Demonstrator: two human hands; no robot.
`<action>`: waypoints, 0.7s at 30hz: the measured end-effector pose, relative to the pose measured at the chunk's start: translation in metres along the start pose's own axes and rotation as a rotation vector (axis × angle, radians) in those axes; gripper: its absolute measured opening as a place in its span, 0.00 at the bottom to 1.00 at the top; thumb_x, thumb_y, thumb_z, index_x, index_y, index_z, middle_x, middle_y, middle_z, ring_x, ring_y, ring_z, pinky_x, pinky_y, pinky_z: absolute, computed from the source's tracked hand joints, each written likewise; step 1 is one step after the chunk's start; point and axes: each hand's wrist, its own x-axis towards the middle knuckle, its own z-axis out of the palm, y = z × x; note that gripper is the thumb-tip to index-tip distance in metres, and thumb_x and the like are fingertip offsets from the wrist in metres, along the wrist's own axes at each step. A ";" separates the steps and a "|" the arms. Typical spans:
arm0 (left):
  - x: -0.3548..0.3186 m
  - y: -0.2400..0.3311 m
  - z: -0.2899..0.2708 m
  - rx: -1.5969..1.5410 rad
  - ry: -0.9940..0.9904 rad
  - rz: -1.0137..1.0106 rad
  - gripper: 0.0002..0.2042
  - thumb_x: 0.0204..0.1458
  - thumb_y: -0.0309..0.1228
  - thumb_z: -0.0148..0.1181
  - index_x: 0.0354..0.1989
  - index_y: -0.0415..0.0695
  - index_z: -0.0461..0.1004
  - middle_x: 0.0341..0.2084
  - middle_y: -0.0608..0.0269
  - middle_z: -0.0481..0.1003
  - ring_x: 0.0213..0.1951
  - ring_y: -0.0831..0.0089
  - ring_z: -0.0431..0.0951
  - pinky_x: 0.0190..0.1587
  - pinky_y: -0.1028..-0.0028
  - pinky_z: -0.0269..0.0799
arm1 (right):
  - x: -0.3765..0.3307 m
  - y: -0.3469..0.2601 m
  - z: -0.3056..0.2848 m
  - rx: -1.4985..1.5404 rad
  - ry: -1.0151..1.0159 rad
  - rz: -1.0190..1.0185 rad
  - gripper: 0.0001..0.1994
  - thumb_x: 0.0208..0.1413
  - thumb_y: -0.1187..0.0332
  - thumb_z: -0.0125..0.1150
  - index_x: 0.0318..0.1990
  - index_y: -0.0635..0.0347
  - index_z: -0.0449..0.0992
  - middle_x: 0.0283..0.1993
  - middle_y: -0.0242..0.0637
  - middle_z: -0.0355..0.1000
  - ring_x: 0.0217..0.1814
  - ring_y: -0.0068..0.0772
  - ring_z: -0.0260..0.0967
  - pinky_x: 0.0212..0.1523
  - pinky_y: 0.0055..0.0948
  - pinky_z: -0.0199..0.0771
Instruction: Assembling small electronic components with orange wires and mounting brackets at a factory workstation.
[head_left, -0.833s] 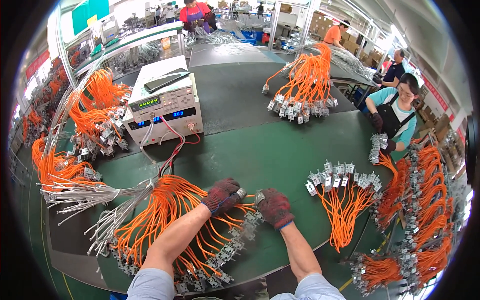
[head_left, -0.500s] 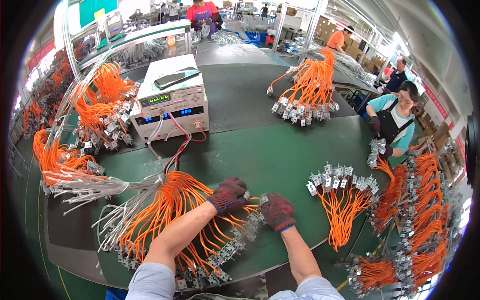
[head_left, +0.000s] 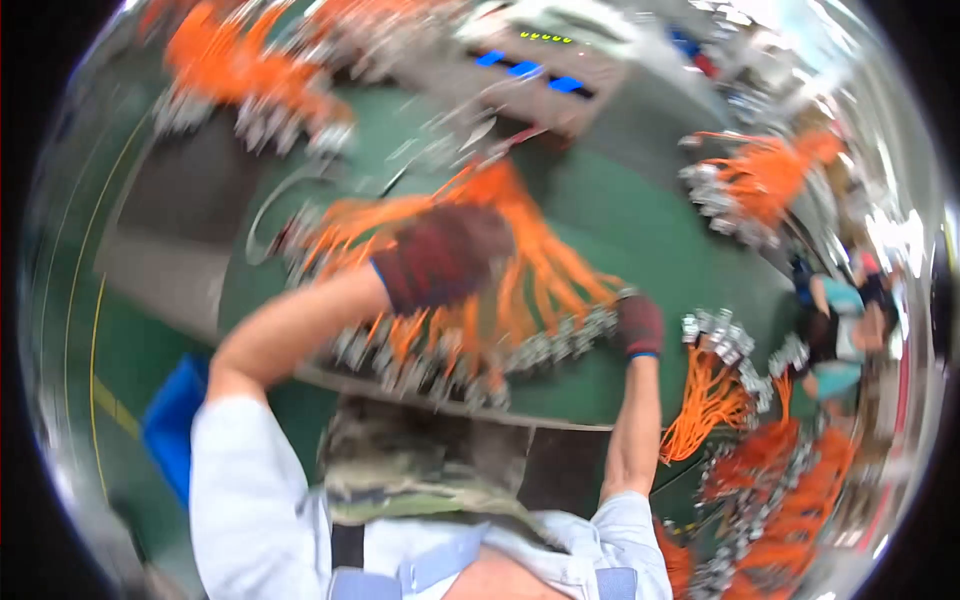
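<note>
A fan of orange cables [head_left: 540, 265] lies spread on the green table, bundled at its far end. Silvery metal connectors [head_left: 570, 340] line its near edge. My left hand [head_left: 445, 255], in a dark red knit glove, is over the middle of the cables; motion smears its fingers. At the right end of the fan, my right hand [head_left: 638, 325], gloved alike, is closed at a metal connector on an orange cable's end.
Beyond the cables stands a bench instrument [head_left: 540, 75] with lit displays. More orange cable bundles lie at far left [head_left: 240, 70], far right [head_left: 755, 180] and near right [head_left: 710, 390]. A co-worker [head_left: 845, 335] is at the right. A blue object [head_left: 175, 425] is at lower left.
My head view has swung and tilted down, blurring the picture. My left hand has moved away from my right, leftward over the cables. My right hand stays at the fan's right end.
</note>
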 end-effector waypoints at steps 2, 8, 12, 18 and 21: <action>-0.076 -0.016 -0.046 0.165 0.072 -0.386 0.13 0.45 0.22 0.62 0.41 0.44 0.81 0.39 0.54 0.80 0.45 0.49 0.82 0.49 0.55 0.78 | 0.007 -0.006 -0.013 -0.045 -0.121 0.000 0.12 0.67 0.64 0.55 0.50 0.54 0.82 0.53 0.48 0.81 0.52 0.51 0.80 0.48 0.50 0.82; -0.280 -0.034 -0.115 0.344 0.302 -0.995 0.22 0.53 0.32 0.61 0.58 0.46 0.77 0.58 0.48 0.78 0.61 0.47 0.76 0.65 0.54 0.71 | 0.019 0.030 0.040 0.431 0.366 -0.138 0.26 0.74 0.46 0.50 0.59 0.60 0.79 0.52 0.57 0.80 0.54 0.66 0.76 0.54 0.59 0.75; -0.311 -0.051 -0.097 0.441 0.048 -0.977 0.26 0.56 0.31 0.61 0.67 0.47 0.72 0.68 0.48 0.70 0.68 0.47 0.70 0.69 0.56 0.69 | 0.011 0.002 0.006 0.564 0.163 0.189 0.28 0.70 0.45 0.55 0.67 0.54 0.74 0.52 0.56 0.81 0.56 0.65 0.77 0.56 0.53 0.76; -0.290 -0.099 -0.094 0.629 -0.376 -1.065 0.18 0.59 0.33 0.60 0.58 0.49 0.78 0.58 0.53 0.76 0.62 0.47 0.74 0.62 0.52 0.74 | -0.027 -0.019 -0.039 0.509 0.201 0.307 0.31 0.67 0.44 0.59 0.67 0.59 0.74 0.62 0.57 0.77 0.64 0.63 0.73 0.62 0.51 0.73; -0.295 -0.125 -0.105 0.609 -0.365 -1.141 0.14 0.59 0.31 0.60 0.53 0.48 0.79 0.51 0.53 0.78 0.55 0.48 0.78 0.58 0.51 0.75 | -0.050 -0.033 -0.059 0.384 0.272 0.319 0.29 0.66 0.48 0.62 0.66 0.61 0.75 0.64 0.55 0.75 0.66 0.60 0.72 0.65 0.50 0.71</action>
